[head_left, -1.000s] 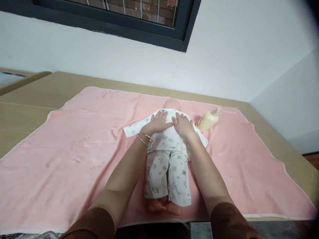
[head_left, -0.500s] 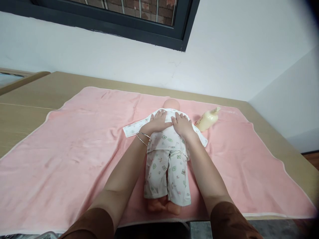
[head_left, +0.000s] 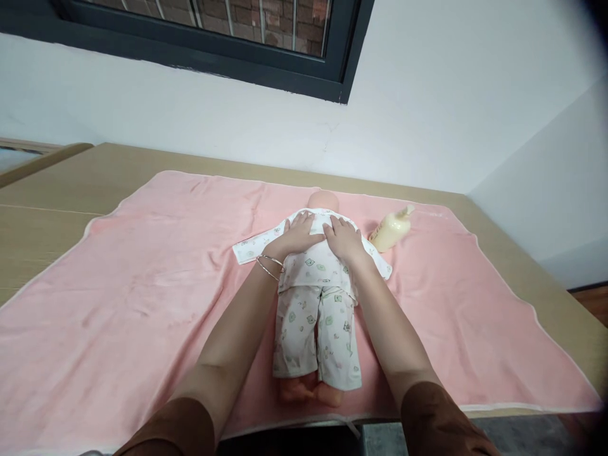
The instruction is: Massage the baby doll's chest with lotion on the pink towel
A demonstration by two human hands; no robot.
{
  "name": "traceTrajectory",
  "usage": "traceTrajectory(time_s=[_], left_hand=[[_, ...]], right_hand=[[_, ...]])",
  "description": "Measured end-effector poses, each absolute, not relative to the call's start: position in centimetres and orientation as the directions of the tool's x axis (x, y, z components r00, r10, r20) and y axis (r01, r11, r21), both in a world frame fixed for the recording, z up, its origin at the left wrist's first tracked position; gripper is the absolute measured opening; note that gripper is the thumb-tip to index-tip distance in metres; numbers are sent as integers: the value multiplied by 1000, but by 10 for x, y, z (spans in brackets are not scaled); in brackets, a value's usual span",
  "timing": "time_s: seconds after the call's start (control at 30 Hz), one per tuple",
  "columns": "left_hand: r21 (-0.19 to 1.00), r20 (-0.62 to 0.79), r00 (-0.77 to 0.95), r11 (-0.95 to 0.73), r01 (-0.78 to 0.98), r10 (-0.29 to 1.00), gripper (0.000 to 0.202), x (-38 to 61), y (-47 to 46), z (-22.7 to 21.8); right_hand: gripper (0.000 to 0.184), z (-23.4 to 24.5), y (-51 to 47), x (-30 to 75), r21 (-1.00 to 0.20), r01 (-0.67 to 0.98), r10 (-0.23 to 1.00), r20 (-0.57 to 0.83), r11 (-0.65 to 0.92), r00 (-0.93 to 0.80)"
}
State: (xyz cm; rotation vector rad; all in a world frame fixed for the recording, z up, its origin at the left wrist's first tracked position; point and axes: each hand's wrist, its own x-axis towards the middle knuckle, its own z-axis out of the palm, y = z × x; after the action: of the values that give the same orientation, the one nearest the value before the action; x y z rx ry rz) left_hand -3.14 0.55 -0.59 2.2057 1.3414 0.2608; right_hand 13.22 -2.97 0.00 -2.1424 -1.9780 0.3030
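A baby doll (head_left: 316,310) in white printed pyjamas lies on a pink blanket (head_left: 142,285), head (head_left: 323,201) away from me, bare feet toward me. My left hand (head_left: 298,233), with two thin bangles on the wrist, rests flat on the doll's upper back, fingers stretched out. My right hand (head_left: 342,239) lies flat beside it on the same spot, fingers spread. Both hands hold nothing. A cream lotion bottle (head_left: 390,230) lies on its side just right of the doll.
The blanket covers a light wooden table (head_left: 42,209) set against a white wall. A dark-framed window (head_left: 266,57) is above. The table's near edge runs just below the doll's feet, and its right edge slants toward the floor (head_left: 589,297).
The view has shifted slightly down and left. Both hands stay flat on the doll's back in the same place.
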Motion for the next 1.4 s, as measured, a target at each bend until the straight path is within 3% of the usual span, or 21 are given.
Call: traceTrajectory(time_s=[0.1,0.23,0.3,0.5,0.7,0.87,0.97,1.17,1.3,1.4], left_hand=[[491,-109,494,-385,782,863,85,-30,-3,8],[446,-137,657,-546,709,741,40,-34,-21,42],[455,-167,696,-572,683,698,31,-40,-27,55],[487,-140,612,-484,727,778,50,-48,-12,37],[501,-23,494,-418,758,869,55,-31,6,8],[457,-47,541,-464,759,840,47,-29,-11,24],[425,-80,553,-473,772,829,37,-32,-19,34],[488,-41,471,-394,779,881,40,-28,-1,18],[466,-14,440,-384,798,898,42,-24,-1,17],[375,-69,498,-440,816,864,39,-24,-20,36]], right_hand=[[53,11,-37,129,-261,965,1000,-4,-28,28],[40,31,-53,121,-174,983,998,-4,64,-65],[37,39,-59,120,-154,984,995,-17,91,-95],[46,33,-48,136,-280,958,995,-55,60,-79],[67,10,-32,140,-266,963,996,-85,-38,15],[48,33,-54,129,-221,974,991,-110,53,-79],[39,48,-64,129,-267,957,981,-122,114,-151],[55,33,-45,145,-441,897,995,-88,2,-46],[56,16,-34,143,-371,927,997,-73,-60,35],[54,21,-44,133,-271,963,996,-91,-10,-16]])
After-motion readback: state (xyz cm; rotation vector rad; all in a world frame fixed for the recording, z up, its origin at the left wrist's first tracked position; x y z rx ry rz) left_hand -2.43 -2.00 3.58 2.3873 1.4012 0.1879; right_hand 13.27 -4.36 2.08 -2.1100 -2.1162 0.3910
